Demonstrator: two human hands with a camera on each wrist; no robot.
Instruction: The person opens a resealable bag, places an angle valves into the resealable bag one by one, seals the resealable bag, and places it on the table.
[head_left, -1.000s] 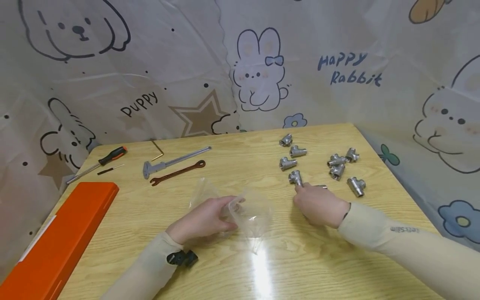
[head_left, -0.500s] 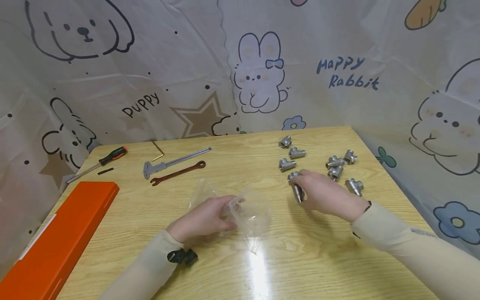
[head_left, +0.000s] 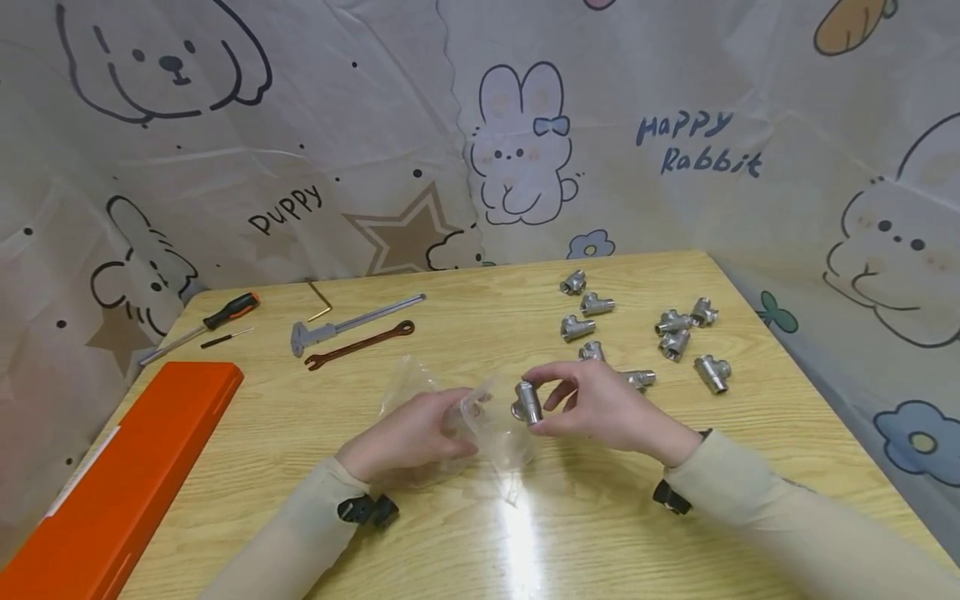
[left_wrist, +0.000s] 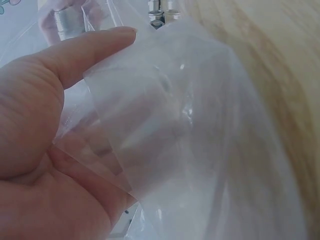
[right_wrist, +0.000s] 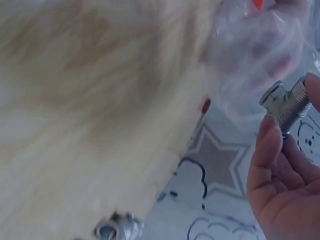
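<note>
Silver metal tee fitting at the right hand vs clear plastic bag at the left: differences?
The silver metal tee fitting is opaque; the clear plastic bag is see-through.
The fitting is compact; the bag is visibly larger.
The fitting is neatly T-shaped; the bag is loose and creased.
Shared: both are held, the fitting by the right hand, the bag by the left hand.

The person wears a left sleeve [head_left: 285, 533] and a right sleeve [head_left: 772, 500], both of pale cream colour. The 2 sleeves are long, end at the wrist, and have some soft folds. The left hand [head_left: 408, 432] and the right hand [head_left: 600, 406] are bare. At the left wrist there is a black device [head_left: 358, 509] with 2 rounded parts; at the right wrist sits 1 more black unit [head_left: 671, 497]. Above it, a thin dark strip [head_left: 705, 433] shows at the edge of the cloth.
</note>
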